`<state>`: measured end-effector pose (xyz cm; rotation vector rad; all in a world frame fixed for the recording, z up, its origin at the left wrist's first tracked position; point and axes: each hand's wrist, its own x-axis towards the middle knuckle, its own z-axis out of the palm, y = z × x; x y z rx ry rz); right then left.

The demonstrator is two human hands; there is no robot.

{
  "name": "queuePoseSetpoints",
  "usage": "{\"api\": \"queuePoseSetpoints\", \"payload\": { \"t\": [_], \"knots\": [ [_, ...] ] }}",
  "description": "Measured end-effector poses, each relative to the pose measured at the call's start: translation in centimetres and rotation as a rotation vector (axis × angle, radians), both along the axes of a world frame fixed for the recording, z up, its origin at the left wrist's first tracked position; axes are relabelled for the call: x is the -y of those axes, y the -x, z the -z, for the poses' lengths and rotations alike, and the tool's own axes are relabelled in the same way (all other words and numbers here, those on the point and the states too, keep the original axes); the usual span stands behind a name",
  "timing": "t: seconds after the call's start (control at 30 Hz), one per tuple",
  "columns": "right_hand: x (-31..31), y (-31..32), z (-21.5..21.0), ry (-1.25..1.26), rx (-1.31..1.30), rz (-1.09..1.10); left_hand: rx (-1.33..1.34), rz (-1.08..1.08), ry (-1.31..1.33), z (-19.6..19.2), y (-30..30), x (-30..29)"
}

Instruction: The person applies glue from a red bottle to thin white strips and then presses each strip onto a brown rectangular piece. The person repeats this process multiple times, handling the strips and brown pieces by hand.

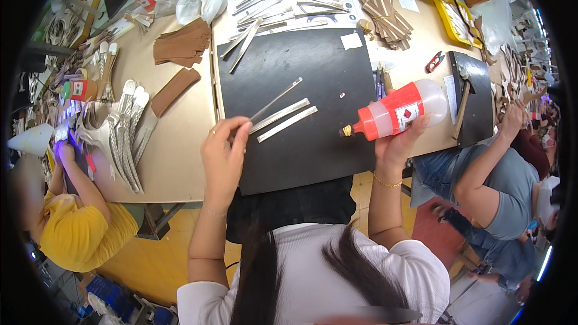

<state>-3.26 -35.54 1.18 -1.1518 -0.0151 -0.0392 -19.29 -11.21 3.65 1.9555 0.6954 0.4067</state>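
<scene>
My left hand (221,153) pinches the near end of a thin metallic-looking strip (277,97), which points up and to the right above the black mat (295,165). Beside it on the mat lie two pale strips (288,123), side by side and slanted. My right hand (394,144) is wrapped around a squeeze bottle (391,111) with a red shoulder and a red label. The bottle is tipped on its side, its nozzle pointing left over the mat's right part. Something yellow is wound around the nozzle tip.
Many strips (259,0) lie on a printed sheet at the back. Brown leather pieces (180,42), braided straps (129,123), red snips (435,62), a hammer (462,105) and a yellow tray (454,21) stand around. Co-workers sit at left, in a yellow shirt (90,229), and right.
</scene>
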Motion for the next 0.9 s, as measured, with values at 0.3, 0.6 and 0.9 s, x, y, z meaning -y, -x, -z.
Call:
{"api": "queuePoseSetpoints", "payload": {
  "t": [0.3, 0.6, 0.9],
  "knots": [
    [1.4, -0.1, 1.5, 0.042, 0.145, 0.011, 0.011, 0.103, 0.867, 2.2, 0.6, 3.9],
    [1.6, 1.3, 2.0, 0.344, 0.179, -0.014, -0.115, 0.082, 0.775, 2.6, 1.0, 4.0],
    [1.3, 1.3, 2.2, 0.391, 0.172, -0.054, -0.112, 0.05, 0.791, 2.7, 1.3, 4.3]
  ]
}}
